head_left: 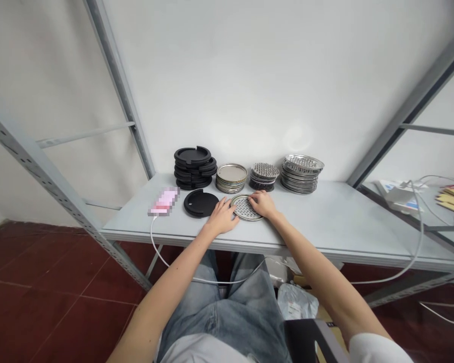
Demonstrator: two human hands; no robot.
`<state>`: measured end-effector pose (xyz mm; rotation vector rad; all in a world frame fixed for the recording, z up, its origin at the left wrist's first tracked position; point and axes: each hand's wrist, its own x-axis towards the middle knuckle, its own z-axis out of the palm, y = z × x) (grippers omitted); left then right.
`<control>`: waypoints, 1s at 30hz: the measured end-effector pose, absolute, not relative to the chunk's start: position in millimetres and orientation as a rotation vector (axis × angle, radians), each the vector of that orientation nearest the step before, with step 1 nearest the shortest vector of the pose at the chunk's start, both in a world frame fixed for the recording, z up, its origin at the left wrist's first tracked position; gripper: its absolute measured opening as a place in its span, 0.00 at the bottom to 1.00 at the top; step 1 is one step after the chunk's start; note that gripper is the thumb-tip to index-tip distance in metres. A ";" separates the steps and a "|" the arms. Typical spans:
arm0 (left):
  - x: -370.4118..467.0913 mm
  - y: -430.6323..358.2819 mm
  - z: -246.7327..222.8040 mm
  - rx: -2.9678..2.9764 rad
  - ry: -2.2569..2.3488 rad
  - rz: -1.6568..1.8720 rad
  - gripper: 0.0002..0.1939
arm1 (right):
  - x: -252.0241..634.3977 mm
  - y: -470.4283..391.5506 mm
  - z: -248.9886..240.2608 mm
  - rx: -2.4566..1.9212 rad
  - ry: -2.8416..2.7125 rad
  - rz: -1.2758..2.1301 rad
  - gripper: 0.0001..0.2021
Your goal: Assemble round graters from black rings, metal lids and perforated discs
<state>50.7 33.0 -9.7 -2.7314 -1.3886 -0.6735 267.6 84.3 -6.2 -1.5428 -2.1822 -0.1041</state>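
A round perforated metal disc, set in a metal ring, lies flat on the table in front of me. My left hand holds its left rim, with the fingers bent and the thumb near the front edge. On the opposite side, my right hand grips the rim, its fingertips reaching over the perforated face. Just left of my left hand, a black round base with a raised partial rim lies flat, its right edge close to my fingers.
Along the wall stand stacked black bases, metal ring lids, small perforated discs and wider metal rings. A phone with a white cable lies at left. Metal posts frame the table.
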 end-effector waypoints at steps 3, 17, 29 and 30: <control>50.1 31.9 -9.6 -2.730 -1.381 -0.682 0.22 | 268.5 83.2 -4.1 -1.534 -2.234 -0.100 0.16; 50.0 31.9 -10.4 -2.755 -1.410 -0.721 0.22 | 259.8 81.5 -0.2 -1.627 -2.290 -0.173 0.18; 52.5 32.2 -5.6 -2.738 -1.456 -0.695 0.36 | 255.7 87.2 8.4 -1.660 -2.307 -0.081 0.18; 52.6 32.7 -5.9 -2.732 -1.459 -0.700 0.36 | 254.7 86.8 7.9 -1.654 -2.307 -0.077 0.18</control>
